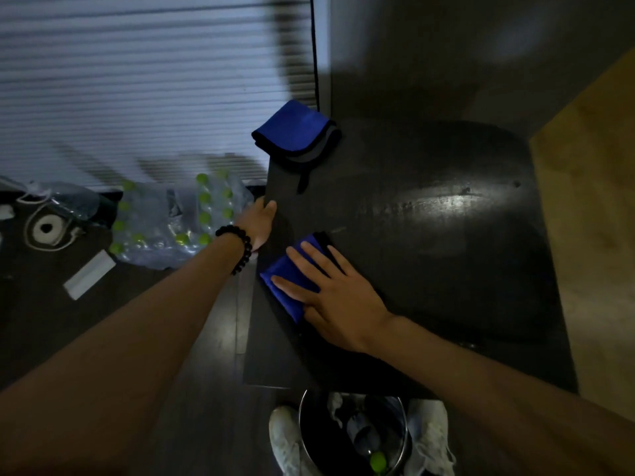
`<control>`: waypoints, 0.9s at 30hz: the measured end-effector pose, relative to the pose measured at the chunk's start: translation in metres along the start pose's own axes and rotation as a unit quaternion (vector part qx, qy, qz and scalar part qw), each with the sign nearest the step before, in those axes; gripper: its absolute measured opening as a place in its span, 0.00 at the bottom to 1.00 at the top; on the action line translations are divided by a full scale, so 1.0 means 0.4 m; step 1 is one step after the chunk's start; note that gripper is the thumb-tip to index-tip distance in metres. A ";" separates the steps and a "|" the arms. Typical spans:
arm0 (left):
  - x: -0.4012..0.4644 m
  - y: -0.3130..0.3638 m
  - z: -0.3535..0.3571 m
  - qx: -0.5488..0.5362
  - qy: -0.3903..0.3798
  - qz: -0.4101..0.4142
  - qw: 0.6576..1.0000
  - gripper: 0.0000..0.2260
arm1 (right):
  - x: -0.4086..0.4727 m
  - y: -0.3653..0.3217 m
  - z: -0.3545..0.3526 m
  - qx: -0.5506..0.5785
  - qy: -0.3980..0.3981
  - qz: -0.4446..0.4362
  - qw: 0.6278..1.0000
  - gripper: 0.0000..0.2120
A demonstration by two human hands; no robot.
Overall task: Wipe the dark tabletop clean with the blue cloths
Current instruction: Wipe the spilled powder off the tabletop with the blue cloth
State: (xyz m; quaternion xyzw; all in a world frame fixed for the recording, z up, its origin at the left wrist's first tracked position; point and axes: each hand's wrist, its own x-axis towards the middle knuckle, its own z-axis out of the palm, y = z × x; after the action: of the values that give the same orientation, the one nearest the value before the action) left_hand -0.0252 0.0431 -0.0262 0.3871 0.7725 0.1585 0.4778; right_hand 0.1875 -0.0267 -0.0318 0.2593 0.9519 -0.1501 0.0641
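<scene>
The dark tabletop (429,269) fills the middle and right. My right hand (335,297) lies flat, fingers spread, pressing a folded blue cloth (288,273) onto the table near its left edge. My left hand (259,223), with a black bead bracelet on the wrist, grips the table's left edge just beyond that cloth. A second folded blue cloth (297,132) with a dark border lies on the far left corner, partly hanging over the edge.
A shrink-wrapped pack of green-capped water bottles (178,221) sits on the floor left of the table. A metal bin (354,438) with rubbish stands between my white shoes at the near edge. Window blinds (137,80) hang behind. A wooden panel (591,201) borders the right.
</scene>
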 end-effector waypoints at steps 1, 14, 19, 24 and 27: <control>-0.001 0.003 0.000 0.010 0.001 -0.005 1.000 0.23 | 0.010 -0.004 -0.007 0.001 -0.006 -0.015 1.000 0.31; 0.001 0.011 0.004 0.025 0.010 -0.009 1.000 0.22 | 0.089 -0.120 0.004 -0.004 0.054 0.071 0.996 0.31; 0.003 0.008 0.005 0.011 0.003 -0.006 1.000 0.22 | 0.080 -0.137 0.020 0.028 0.063 0.032 0.997 0.30; 0.002 0.007 0.006 -0.003 -0.001 -0.026 1.000 0.22 | 0.060 -0.180 0.036 0.054 0.071 -0.025 0.996 0.28; -0.001 0.010 0.007 -0.021 -0.006 -0.021 1.000 0.21 | 0.047 -0.176 0.038 0.040 0.064 -0.057 0.995 0.27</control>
State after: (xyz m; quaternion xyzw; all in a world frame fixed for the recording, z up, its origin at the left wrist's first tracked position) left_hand -0.0209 0.0452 -0.0249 0.3613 0.7745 0.1619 0.4933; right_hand 0.1359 -0.0804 -0.0323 0.2164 0.9604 -0.1746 -0.0165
